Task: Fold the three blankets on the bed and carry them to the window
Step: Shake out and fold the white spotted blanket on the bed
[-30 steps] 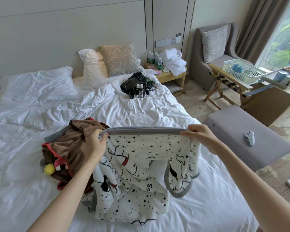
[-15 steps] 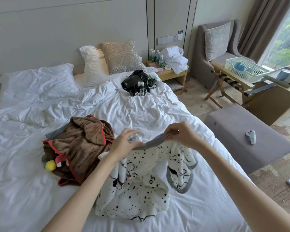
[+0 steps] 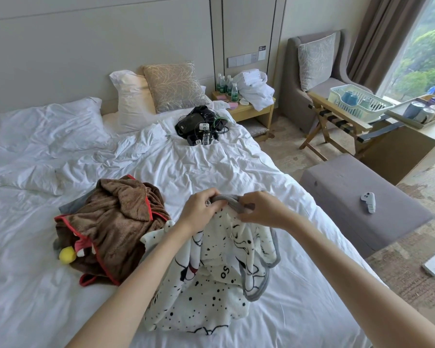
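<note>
Both hands, left [image 3: 201, 207] and right [image 3: 261, 209], pinch the spotted blanket's [image 3: 219, 280] grey edge together above the bed [image 3: 236, 167].

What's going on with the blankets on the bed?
Someone is folding the white spotty blanket. The left hand and right hand both pinch its grey edge, close together above the bed, and the rest hangs down onto it. The brown blanket lies crumpled beside it, not folded yet.

White black-spotted blanket [image 3: 211, 292], brown red-trimmed blanket [image 3: 111, 222]
</note>
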Available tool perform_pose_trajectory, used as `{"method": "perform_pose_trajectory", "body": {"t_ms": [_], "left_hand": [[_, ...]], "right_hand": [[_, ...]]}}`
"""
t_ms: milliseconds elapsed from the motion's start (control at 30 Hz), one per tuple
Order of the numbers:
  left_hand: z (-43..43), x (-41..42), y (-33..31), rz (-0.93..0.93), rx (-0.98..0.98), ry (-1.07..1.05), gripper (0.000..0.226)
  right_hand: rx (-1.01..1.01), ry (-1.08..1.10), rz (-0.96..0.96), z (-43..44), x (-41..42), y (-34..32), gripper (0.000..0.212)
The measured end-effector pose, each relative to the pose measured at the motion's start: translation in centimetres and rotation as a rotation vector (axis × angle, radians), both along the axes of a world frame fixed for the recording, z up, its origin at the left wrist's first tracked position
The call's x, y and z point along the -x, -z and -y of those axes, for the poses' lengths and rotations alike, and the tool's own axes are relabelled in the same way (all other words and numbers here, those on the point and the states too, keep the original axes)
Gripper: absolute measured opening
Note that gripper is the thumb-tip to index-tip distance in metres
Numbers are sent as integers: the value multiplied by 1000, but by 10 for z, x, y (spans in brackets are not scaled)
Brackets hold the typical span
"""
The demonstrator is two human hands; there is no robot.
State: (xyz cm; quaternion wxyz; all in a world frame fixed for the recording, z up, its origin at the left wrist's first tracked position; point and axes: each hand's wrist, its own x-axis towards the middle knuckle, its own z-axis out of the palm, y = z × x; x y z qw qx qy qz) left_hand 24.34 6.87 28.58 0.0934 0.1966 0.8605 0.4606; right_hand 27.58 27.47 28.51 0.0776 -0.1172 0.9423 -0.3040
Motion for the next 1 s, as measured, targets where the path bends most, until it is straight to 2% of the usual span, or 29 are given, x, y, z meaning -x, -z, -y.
{"method": "perform_pose_trajectory", "body": {"t_ms": [100, 167, 233, 400, 500, 700, 867, 1000], "left_hand": [[4, 5, 3, -78, 66, -70, 13], [13, 11, 7, -103, 91, -131, 16], [23, 18, 11, -107, 111, -198, 19], [36, 30, 16, -135, 141, -317, 17], [43, 38, 21, -131, 151, -385, 25], [47, 43, 24, -121, 143, -448, 27], [49, 45, 21, -136, 118, -494, 36], [48, 43, 16, -199, 31, -549, 42]], "right_hand": [[94, 37, 72, -9, -3, 5, 10], [68, 35, 120, -18, -6, 7, 28], [37, 43, 184, -28, -10, 12, 36], [-9, 56, 236, -41, -15, 14, 31], [-61, 89, 207, -51, -16, 15, 31], [-52, 166, 195, -67, -21, 14, 33], [163, 234, 148, -73, -30, 2, 31], [419, 328, -116, -68, -28, -23, 41]]}}
